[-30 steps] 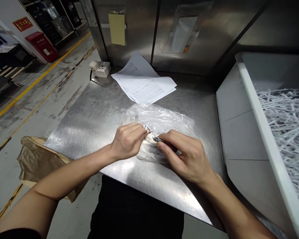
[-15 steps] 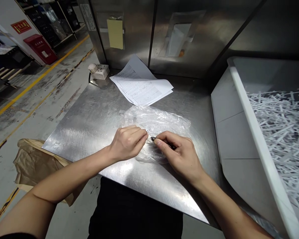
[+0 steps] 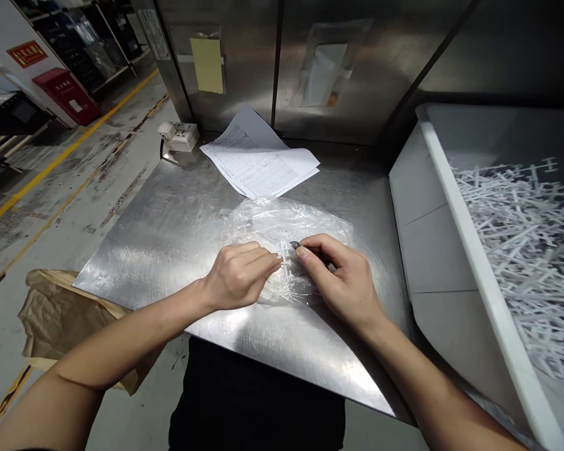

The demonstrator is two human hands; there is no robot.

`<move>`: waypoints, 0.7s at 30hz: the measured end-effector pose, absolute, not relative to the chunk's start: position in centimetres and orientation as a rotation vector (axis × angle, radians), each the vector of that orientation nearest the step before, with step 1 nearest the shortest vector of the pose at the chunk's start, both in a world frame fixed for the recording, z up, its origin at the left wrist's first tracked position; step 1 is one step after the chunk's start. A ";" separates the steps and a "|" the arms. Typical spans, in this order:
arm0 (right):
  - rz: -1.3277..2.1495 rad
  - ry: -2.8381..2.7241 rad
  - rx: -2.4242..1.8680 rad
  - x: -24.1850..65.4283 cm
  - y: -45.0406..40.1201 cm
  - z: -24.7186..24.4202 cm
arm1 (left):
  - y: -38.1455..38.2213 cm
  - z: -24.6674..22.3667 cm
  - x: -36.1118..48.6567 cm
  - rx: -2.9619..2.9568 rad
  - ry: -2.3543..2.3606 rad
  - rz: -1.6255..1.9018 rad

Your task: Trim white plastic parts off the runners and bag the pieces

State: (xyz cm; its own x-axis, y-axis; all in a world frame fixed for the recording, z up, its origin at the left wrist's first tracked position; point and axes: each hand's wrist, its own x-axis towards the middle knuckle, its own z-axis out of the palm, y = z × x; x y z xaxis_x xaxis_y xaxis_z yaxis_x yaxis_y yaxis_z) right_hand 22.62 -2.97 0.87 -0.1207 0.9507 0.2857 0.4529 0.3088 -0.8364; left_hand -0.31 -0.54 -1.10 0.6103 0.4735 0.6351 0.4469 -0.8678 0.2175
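My left hand is closed, its thumb and forefinger pinching a small white branched plastic runner. The runner stands out past the fingertips over a crumpled clear plastic bag. My right hand is wrapped round a small dark tool with a pointed metal tip. Most of that tool is hidden in the palm, so its full shape does not show. Its tip is just right of the runner's upper end, with a slight gap visible.
White runners fill a large white bin on the right. Printed sheets and a power strip lie at the back of the metal table. Brown paper is beside the left edge. A metal wall stands behind.
My right hand has raised the tool's tip slightly, away from the left fingertips. More of the white runner shows now. The whole view has shifted a little.
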 end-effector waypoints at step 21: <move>0.625 -1.776 -1.180 22.3 -3.7 1.0 | -0.8 -1.0 -0.2 2.806 0.784 1.105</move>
State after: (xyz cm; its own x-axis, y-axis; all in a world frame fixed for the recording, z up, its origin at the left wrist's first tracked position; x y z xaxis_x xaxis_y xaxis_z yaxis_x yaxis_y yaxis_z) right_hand 22.32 -3.74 1.05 -0.1531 0.9054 0.3961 0.4582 0.4201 -0.7833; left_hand -0.17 -0.77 -0.96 0.6218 0.4619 0.6324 0.4439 -0.8732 0.2013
